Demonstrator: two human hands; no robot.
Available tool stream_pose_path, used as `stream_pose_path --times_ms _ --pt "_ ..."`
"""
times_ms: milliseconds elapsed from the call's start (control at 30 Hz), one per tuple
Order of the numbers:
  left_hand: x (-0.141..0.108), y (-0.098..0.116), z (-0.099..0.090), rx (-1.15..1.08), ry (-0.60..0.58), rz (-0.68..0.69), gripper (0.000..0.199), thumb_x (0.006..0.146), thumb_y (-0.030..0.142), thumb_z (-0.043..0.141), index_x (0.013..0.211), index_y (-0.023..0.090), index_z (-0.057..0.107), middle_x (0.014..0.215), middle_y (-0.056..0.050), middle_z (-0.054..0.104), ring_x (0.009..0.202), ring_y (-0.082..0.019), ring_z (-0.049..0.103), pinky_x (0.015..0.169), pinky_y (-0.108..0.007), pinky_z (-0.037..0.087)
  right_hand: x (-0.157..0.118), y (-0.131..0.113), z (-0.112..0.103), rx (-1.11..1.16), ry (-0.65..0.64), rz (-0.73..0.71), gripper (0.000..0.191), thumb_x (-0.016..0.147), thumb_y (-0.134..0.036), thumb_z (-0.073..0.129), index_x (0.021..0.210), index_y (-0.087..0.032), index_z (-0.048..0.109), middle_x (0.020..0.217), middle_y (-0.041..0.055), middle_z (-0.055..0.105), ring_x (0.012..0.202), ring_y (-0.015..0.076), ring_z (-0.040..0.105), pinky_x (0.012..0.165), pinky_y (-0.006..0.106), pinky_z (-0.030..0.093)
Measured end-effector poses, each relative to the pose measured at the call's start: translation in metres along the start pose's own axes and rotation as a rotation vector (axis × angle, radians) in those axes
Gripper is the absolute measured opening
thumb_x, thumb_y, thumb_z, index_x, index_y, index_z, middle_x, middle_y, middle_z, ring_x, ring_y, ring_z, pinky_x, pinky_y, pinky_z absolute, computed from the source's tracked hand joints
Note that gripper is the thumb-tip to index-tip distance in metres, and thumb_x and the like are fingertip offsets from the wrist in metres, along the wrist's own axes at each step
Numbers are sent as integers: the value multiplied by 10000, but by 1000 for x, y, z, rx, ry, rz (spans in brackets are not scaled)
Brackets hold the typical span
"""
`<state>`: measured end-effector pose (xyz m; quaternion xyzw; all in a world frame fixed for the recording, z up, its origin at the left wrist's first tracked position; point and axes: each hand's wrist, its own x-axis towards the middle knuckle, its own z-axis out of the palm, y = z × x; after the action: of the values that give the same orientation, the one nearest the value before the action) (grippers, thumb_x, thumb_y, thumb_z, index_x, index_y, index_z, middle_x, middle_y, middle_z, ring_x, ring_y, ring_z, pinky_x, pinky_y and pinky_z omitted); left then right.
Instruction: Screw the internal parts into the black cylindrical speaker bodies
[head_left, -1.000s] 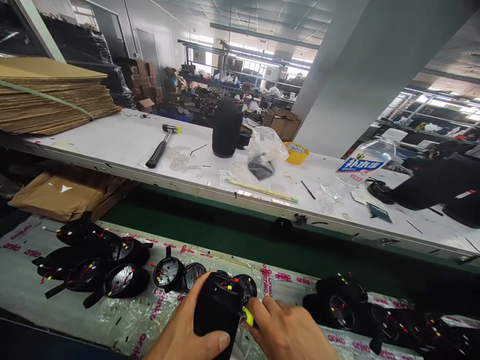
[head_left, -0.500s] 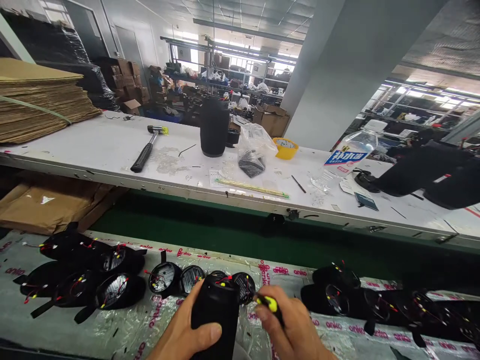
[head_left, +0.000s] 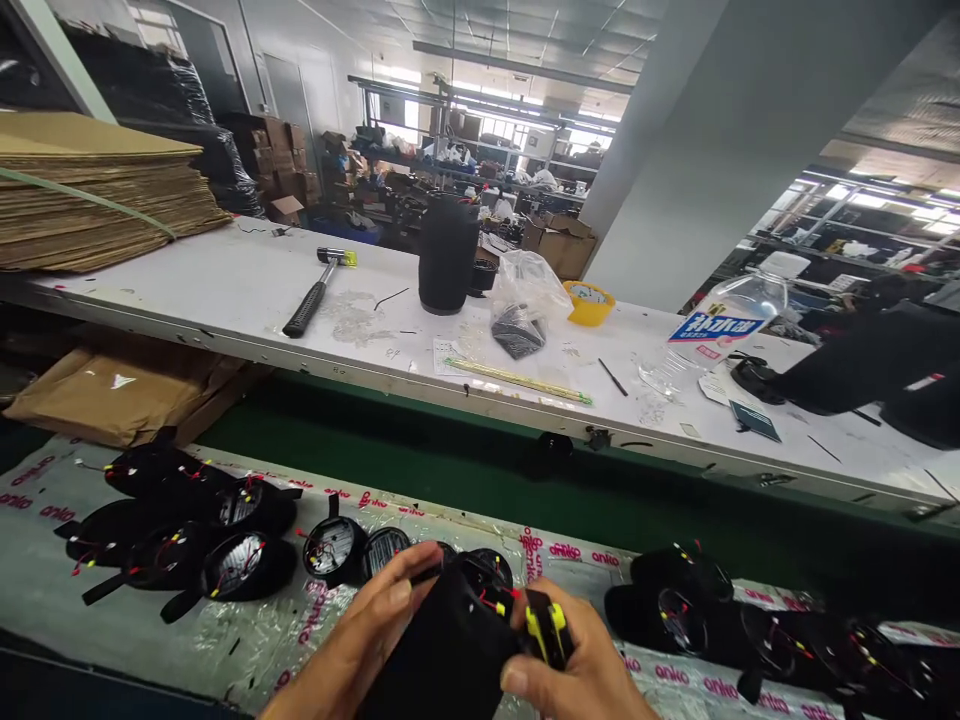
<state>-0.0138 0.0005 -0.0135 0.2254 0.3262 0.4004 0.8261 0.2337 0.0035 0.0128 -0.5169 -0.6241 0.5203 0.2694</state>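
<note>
A black fabric-covered cylinder (head_left: 442, 650) stands tilted at the bottom centre, with red and yellow wire connectors in its open top. Against its left side rests my left hand (head_left: 367, 630), fingers raised near the rim. My right hand (head_left: 574, 655) is closed round a black and yellow tool (head_left: 547, 628) at the cylinder's upper right, thumb touching its side. Behind the cylinder, round black parts (head_left: 334, 548) lie in a row on the plastic-covered lower surface.
Similar black cylinders with wires (head_left: 240, 565) lie at left, more (head_left: 679, 610) at right. The white bench (head_left: 420, 350) beyond holds a hammer (head_left: 307, 305), an upright black cylinder (head_left: 448, 255), a bagged part, a tape roll (head_left: 589, 302), a bottle (head_left: 720, 325) and stacked cardboard (head_left: 97, 200).
The held cylinder has tilted right, its open top now turned more into view. My left thumb has left its front, and my right hand has brought the tool up against it.
</note>
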Motion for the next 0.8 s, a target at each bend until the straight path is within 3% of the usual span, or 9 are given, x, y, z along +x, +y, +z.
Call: stream_pose_path --times_ms 100,200,367,500,600,800 --pt "5 1 -1 -1 -180 -84 685 781 563 778 1330 169 670 1257 -149 754 1267 -371 640 1003 -399 505 5 2 2 167 -52 -18 505 742 -709 726 841 -232 591 683 -46 509 645 161 483 622 279 417" --pt "7 4 -1 107 -267 -138 701 760 551 804 1318 147 670 1134 -140 788 1105 -342 719 878 -356 529 8 4 6 150 34 37 543 778 -740 673 947 -227 621 701 -36 542 620 164 504 607 287 441" --pt "1 9 7 322 -69 9 701 721 519 831 1336 246 634 1189 -76 773 1133 -365 677 975 -468 523 -2 17 9 -141 299 33 518 878 -624 644 1218 -233 636 871 36 710 785 245 665 711 328 527" --pt "-5 10 17 312 -2 23 638 762 483 801 1337 274 619 1252 -61 762 1192 -376 662 1054 -520 485 -12 25 11 -293 389 0 489 936 -638 596 1271 -284 640 1037 56 755 909 262 702 760 319 546" --pt "-7 10 17 335 29 13 690 742 486 815 1354 251 598 1301 -85 739 1262 -399 623 1110 -551 440 -11 19 11 -342 356 -101 419 970 -634 571 1203 -302 678 1068 49 754 937 253 705 798 315 553" --pt "2 -1 10 482 17 102 671 722 487 836 1294 247 579 1257 -90 733 1259 -414 604 1077 -549 451 -2 2 6 -356 230 -307 204 994 -423 586 1097 -271 674 1013 46 684 885 207 681 788 296 546"
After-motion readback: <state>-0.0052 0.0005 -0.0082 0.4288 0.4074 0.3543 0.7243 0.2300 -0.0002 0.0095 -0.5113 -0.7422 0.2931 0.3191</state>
